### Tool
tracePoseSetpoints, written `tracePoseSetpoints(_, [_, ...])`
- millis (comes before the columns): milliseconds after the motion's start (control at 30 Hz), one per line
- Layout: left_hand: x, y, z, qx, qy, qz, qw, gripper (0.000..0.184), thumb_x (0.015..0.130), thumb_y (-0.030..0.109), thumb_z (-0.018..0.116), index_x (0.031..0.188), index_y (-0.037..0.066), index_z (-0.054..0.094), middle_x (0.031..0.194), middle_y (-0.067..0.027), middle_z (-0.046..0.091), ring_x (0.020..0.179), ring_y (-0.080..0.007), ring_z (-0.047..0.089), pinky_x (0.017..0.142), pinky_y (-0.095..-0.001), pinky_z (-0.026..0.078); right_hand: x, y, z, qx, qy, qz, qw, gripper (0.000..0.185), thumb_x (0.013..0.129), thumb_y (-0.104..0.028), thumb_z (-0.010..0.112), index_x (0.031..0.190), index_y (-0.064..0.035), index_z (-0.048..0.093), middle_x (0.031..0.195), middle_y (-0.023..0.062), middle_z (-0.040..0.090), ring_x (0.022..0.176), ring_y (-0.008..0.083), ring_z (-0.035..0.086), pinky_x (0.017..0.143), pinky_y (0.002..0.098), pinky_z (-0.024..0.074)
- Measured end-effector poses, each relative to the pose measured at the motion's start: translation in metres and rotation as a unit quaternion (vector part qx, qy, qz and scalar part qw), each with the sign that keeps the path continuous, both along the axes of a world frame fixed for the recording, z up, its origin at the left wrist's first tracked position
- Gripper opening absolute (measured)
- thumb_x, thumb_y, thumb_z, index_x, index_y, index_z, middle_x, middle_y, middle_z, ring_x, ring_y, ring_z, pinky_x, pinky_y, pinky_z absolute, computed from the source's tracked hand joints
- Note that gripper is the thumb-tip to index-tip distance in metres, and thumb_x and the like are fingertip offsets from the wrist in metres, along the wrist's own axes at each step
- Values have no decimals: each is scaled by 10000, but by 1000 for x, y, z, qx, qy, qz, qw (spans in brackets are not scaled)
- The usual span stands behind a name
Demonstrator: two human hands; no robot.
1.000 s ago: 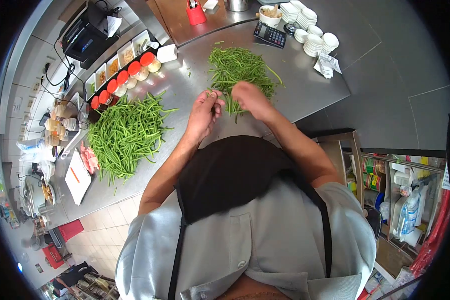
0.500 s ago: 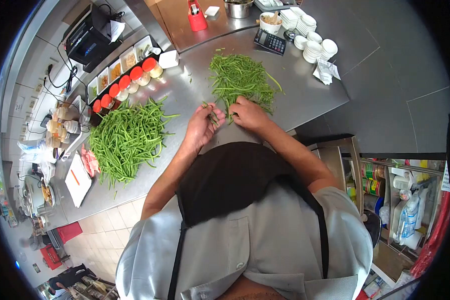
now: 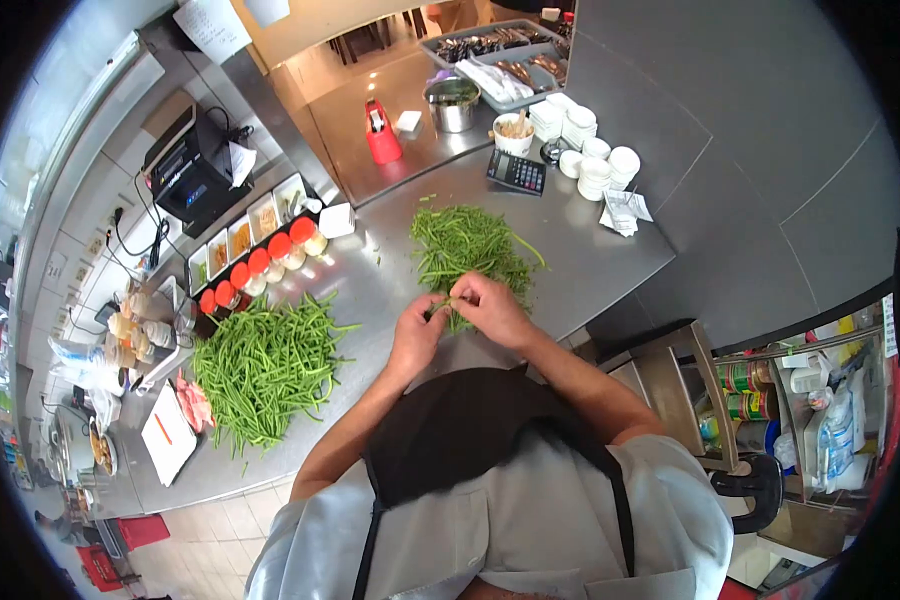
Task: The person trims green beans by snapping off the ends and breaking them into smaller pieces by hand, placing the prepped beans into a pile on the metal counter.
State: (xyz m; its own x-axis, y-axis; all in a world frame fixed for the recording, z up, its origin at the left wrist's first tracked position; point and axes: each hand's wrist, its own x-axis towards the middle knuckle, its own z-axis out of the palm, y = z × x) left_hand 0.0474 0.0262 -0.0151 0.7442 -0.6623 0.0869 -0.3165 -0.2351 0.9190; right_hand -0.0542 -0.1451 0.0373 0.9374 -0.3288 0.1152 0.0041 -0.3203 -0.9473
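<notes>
Close together at the near edge of a loose pile of green beans (image 3: 475, 245), my two hands meet in front of the apron. My left hand (image 3: 419, 328) is closed around a green bean, of which only a bit shows at the fingertips. Thumb and forefinger of my right hand (image 3: 490, 308) pinch at the same spot, at the bean's end; the fingers hide most of it. A larger heap of green beans (image 3: 270, 370) lies on the steel counter (image 3: 380, 255) to the left, apart from my hands.
Red-lidded jars (image 3: 268, 266) and white trays of ingredients line the back left. A white board (image 3: 170, 440) lies beside the larger heap. Behind the smaller pile are a calculator (image 3: 516, 172), stacked white dishes (image 3: 596, 172) and a red tape dispenser (image 3: 381, 135).
My hands have come together; before, they were apart, the left with its palm turned up and the right at the pile. The view has tilted up, showing more of the back counter.
</notes>
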Motion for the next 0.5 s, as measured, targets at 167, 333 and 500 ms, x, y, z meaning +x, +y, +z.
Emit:
tracePoseSetpoints(167, [-4, 5, 21, 74, -153, 21, 985, 147, 980, 127, 706, 1069, 10, 718, 914, -143, 675, 829, -277, 640, 755, -397, 518, -3, -7, -18, -206, -114, -26, 972, 110, 885, -105, 700, 991, -86, 680, 926, 131, 712, 841, 384, 695, 714, 473, 555])
tracePoseSetpoints(333, [-14, 5, 44, 129, -186, -4, 974, 140, 950, 119, 717, 1037, 11, 696, 1017, -214, 710, 973, -450, 680, 834, -487, 545, -8, -7, -25, -285, -29, -9, 958, 87, 901, -160, 683, 954, -94, 665, 883, 120, 691, 790, 352, 684, 664, 478, 540])
tracePoseSetpoints(500, [-18, 1, 33, 65, -76, -38, 994, 130, 1000, 129, 681, 1077, 27, 655, 856, -165, 665, 803, -326, 670, 747, -447, 537, 12, -11, -55, 231, 51, -32, 971, 181, 981, -256, 648, 964, -77, 667, 821, 80, 669, 698, 220, 650, 644, 394, 526])
